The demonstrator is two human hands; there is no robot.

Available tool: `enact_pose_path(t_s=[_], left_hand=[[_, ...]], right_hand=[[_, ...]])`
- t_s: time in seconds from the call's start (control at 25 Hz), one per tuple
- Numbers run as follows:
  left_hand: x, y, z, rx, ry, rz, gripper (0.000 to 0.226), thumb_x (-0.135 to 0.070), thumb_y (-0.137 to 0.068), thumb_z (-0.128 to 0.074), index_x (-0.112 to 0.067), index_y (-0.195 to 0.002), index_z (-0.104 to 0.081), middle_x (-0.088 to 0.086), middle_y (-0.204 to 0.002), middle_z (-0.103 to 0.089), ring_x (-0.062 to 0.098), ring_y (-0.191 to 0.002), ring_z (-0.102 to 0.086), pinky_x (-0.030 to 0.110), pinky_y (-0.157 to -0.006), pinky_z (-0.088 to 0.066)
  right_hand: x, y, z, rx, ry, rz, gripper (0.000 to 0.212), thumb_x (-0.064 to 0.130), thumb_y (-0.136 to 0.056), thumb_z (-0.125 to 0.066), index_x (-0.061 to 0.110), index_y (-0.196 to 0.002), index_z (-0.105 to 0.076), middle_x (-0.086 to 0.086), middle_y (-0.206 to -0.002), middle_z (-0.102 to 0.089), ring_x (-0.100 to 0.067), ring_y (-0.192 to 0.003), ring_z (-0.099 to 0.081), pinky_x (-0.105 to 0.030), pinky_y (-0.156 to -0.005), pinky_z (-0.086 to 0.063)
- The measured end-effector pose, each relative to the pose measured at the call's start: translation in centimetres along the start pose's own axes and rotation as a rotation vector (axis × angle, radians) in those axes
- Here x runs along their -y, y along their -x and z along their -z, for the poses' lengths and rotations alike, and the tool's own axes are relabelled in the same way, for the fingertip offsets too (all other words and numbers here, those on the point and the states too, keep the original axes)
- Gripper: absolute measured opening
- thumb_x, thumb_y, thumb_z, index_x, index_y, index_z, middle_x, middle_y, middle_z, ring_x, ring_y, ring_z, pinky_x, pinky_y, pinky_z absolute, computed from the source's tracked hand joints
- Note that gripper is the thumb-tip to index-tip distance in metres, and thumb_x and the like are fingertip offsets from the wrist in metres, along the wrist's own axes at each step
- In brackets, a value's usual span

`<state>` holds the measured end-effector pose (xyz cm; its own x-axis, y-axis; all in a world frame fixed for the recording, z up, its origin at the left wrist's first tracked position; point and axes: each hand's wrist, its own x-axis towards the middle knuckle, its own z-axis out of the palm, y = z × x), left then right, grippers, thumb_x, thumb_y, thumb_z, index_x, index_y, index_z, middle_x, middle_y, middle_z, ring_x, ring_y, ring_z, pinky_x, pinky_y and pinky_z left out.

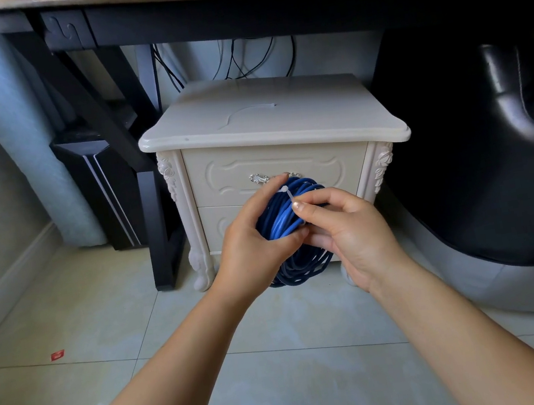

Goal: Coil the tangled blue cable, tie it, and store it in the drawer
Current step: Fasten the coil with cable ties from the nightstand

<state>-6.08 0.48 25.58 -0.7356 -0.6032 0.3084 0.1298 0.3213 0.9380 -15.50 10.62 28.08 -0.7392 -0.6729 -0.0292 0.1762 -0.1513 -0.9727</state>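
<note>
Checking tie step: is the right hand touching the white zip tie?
Touching. Head view: right hand pinches the white zip tie against the blue cable coil.

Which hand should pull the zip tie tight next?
Right. The right hand pinches the white zip tie wrapped over the blue cable coil; the left hand grips the coil, holding it steady.

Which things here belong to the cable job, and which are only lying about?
For the job: blue cable, white zip tie round it, left hand, right hand, top drawer (closed).
Lying about: white strip on the nightstand, red scrap on the floor, black chair.
</note>
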Motion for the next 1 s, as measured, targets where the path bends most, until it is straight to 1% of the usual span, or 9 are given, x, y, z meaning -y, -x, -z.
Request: enact_pose_path(t_s=[0.08,0.2,0.32,0.4,0.52,0.72,1.0], left_hand=[[0.11,0.00,-0.09,-0.002,-0.006,-0.013,0.068,-0.008,-0.080,-0.077,-0.046,-0.131,-0.053,-0.017,-0.134,-0.057,0.000,-0.124,-0.053,0.035,-0.103,-0.049],[0.11,0.04,-0.19,-0.010,-0.018,-0.027,0.068,-0.008,-0.080,-0.076,-0.050,-0.127,-0.053,-0.015,-0.138,-0.054,0.000,-0.130,-0.048,0.036,-0.106,-0.046],[-0.06,-0.02,-0.21,-0.010,0.006,-0.018,0.067,-0.007,-0.080,-0.076,-0.046,-0.129,-0.055,-0.018,-0.132,-0.058,0.000,-0.123,-0.054,0.035,-0.102,-0.049],[-0.28,-0.03,-0.22,-0.014,0.028,-0.006,0.066,-0.006,-0.079,-0.077,-0.041,-0.131,-0.055,-0.021,-0.126,-0.060,-0.001,-0.117,-0.057,0.032,-0.098,-0.052],[-0.44,-0.01,-0.11,-0.018,0.039,0.000,0.066,-0.006,-0.079,-0.078,-0.038,-0.132,-0.054,-0.022,-0.123,-0.060,-0.002,-0.116,-0.058,0.031,-0.097,-0.052],[-0.58,0.03,0.07,-0.007,0.046,0.001,0.066,-0.005,-0.080,-0.077,-0.038,-0.132,-0.054,-0.024,-0.121,-0.060,-0.001,-0.114,-0.058,0.031,-0.096,-0.053],[-0.73,0.00,0.01,-0.007,0.063,0.004,0.066,-0.005,-0.079,-0.077,-0.038,-0.132,-0.054,-0.026,-0.120,-0.060,0.001,-0.114,-0.059,0.032,-0.095,-0.054]], right_hand=[[-0.07,0.07,-0.14,-0.014,0.006,0.013,0.010,0.005,-0.085,-0.071,0.013,-0.082,-0.074,-0.023,-0.100,-0.071,-0.032,-0.094,-0.072,-0.037,-0.079,-0.060],[-0.14,0.17,-0.27,-0.023,0.002,0.011,0.007,0.006,-0.086,-0.071,0.012,-0.085,-0.074,-0.022,-0.101,-0.071,-0.031,-0.095,-0.071,-0.038,-0.080,-0.060],[-0.20,0.27,-0.35,-0.028,-0.007,0.010,0.008,0.006,-0.086,-0.071,0.013,-0.088,-0.075,-0.019,-0.099,-0.072,-0.030,-0.095,-0.072,-0.037,-0.080,-0.059],[-0.15,0.36,-0.39,-0.029,-0.013,0.018,0.014,0.006,-0.086,-0.071,0.016,-0.094,-0.075,-0.014,-0.094,-0.073,-0.027,-0.093,-0.072,-0.035,-0.077,-0.059],[0.00,0.41,-0.44,-0.016,-0.015,0.027,0.019,0.006,-0.087,-0.069,0.019,-0.100,-0.075,-0.009,-0.092,-0.074,-0.024,-0.090,-0.073,-0.032,-0.075,-0.059],[0.24,0.42,-0.43,0.002,-0.005,0.022,0.017,0.005,-0.087,-0.069,0.019,-0.092,-0.077,-0.010,-0.094,-0.075,-0.025,-0.092,-0.073,-0.032,-0.075,-0.058],[0.37,0.37,-0.33,0.017,-0.021,0.007,0.017,0.003,-0.086,-0.069,0.017,-0.092,-0.077,-0.012,-0.097,-0.074,-0.025,-0.092,-0.073,-0.032,-0.075,-0.059]])
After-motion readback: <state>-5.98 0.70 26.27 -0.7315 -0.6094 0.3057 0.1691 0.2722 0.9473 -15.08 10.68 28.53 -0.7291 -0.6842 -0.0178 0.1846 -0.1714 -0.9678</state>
